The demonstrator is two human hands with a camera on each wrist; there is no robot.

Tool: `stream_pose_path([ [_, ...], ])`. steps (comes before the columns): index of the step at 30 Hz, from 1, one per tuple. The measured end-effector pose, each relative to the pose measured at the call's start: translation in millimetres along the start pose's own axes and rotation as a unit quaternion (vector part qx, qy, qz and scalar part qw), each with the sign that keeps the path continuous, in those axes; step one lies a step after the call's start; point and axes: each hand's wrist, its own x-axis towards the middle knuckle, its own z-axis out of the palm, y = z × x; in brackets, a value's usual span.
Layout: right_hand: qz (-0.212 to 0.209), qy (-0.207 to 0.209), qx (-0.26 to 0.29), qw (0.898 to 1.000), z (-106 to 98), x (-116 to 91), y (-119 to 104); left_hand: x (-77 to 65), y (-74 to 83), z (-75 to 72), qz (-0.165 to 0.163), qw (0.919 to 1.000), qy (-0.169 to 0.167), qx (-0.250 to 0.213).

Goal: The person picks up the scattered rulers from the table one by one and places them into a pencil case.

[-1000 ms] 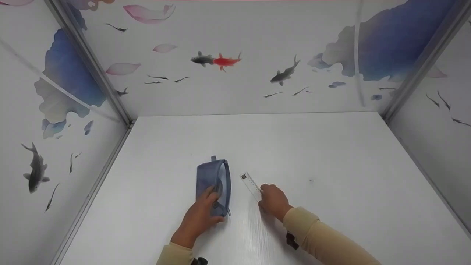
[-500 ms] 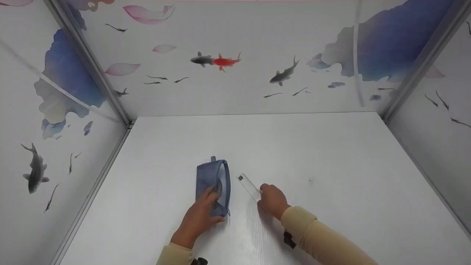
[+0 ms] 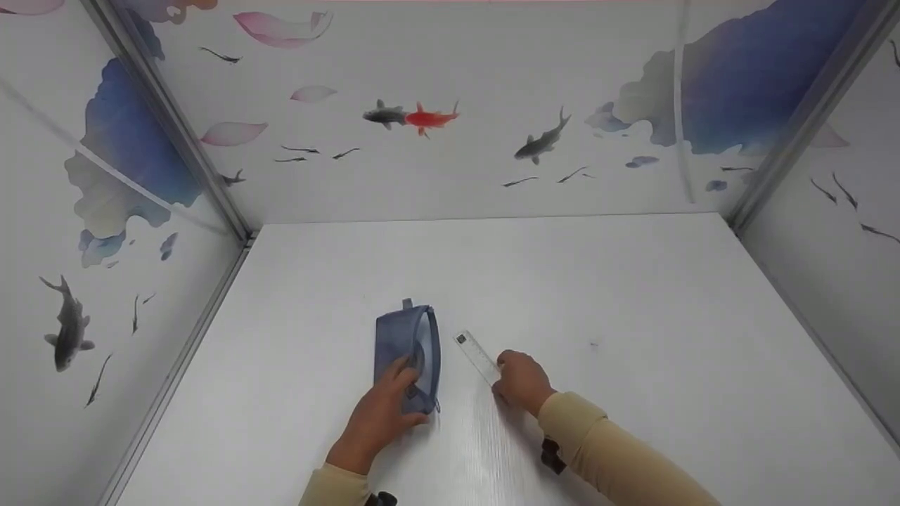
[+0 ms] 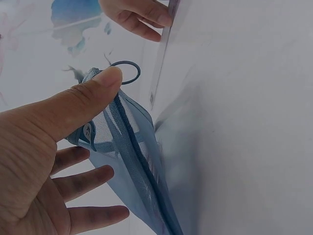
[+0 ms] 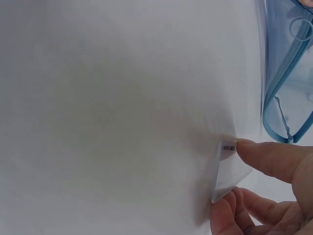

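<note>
A blue zip pouch point(image 3: 395, 334) lies near the middle of the table, its zipped side parted and facing right. My left hand point(image 3: 376, 422) holds its near end. In the left wrist view the thumb point(image 4: 93, 100) presses beside the zip's ring pull point(image 4: 139, 73), while several other fingers stretch out beneath. To the right of the pouch, my right hand point(image 3: 524, 383) pinches a clear ruler point(image 3: 475, 356) by its near end. The ruler's far end slants left toward the pouch opening, a small gap away. In the right wrist view, thumb and curled fingers grip the ruler point(image 5: 229, 171).
The white table point(image 3: 633, 281) meets a back wall point(image 3: 478, 190) printed with fish and petals. Side walls with metal corner posts point(image 3: 176, 126) rise at left and right. A small dark mark point(image 3: 594, 344) shows on the table, right of my right hand.
My right hand has shifted slightly left, and the ruler's far end has swung a little toward the pouch. The left hand and pouch have stayed put.
</note>
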Motion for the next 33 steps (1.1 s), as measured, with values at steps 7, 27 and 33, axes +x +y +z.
stream_pose_path([
  [7, 0.000, 0.001, 0.011, 1.000, 0.9, 0.5, 2.3, 0.4, -0.5, -0.3, 0.001, 1.0000, -0.003, 0.002],
  [27, -0.008, -0.008, 0.098, 0.995, 1.6, 2.0, 7.9, 1.6, -2.6, 2.6, 0.003, 1.0000, 0.005, 0.007],
  [33, 0.000, -0.013, 0.123, 0.992, 2.5, 1.4, 8.1, 2.0, -2.3, 2.8, -0.003, 1.0000, 0.003, 0.008],
])
